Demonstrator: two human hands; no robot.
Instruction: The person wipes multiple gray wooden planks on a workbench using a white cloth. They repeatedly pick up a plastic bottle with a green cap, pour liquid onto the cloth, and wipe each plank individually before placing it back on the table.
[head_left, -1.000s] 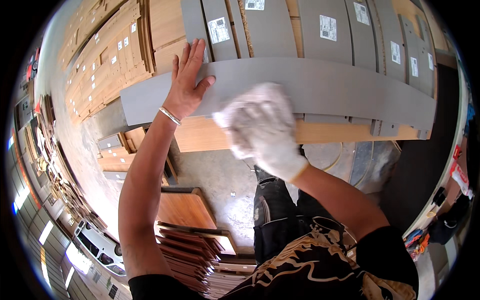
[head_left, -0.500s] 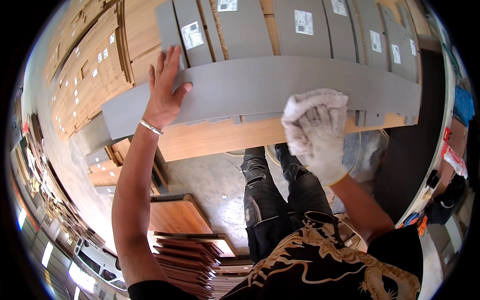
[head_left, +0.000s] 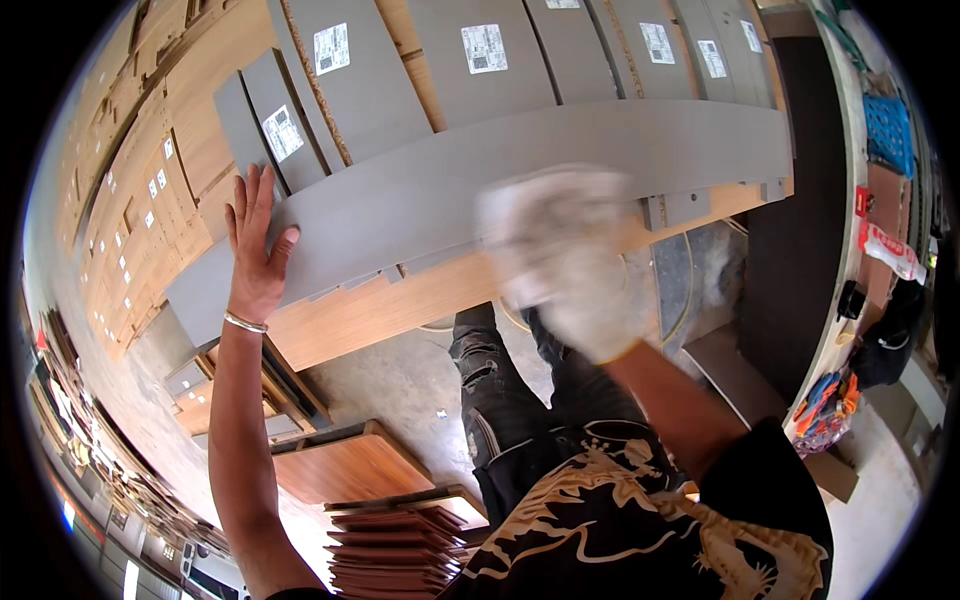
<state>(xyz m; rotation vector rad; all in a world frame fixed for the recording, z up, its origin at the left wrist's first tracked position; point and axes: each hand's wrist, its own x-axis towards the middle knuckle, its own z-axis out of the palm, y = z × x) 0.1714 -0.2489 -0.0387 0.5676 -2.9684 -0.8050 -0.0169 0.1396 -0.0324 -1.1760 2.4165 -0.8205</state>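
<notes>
A long grey board (head_left: 430, 195) lies crosswise in front of me, over the near ends of several grey panels. My left hand (head_left: 260, 250), bare with a bracelet at its wrist, rests on the board toward its left end, fingers stretched out and thumb apart. On my right hand (head_left: 585, 305) is a white work glove. It has a bunched white cloth (head_left: 540, 205) against the board right of the middle. Motion smears both glove and cloth, so single fingers do not show.
Grey panels (head_left: 480, 85) with white labels lie beyond the board on a wooden surface (head_left: 400, 310). Wood-coloured panels (head_left: 130, 240) spread at far left. Below stand a brown board (head_left: 350, 465) and a stack of reddish-brown pieces (head_left: 390, 550). A dark surface (head_left: 790, 290) and blue basket (head_left: 888, 135) are at right.
The view has shifted, and the scene sits differently in it. My right hand and the cloth have moved left along the board, while my left hand stays flat near its left end.
</notes>
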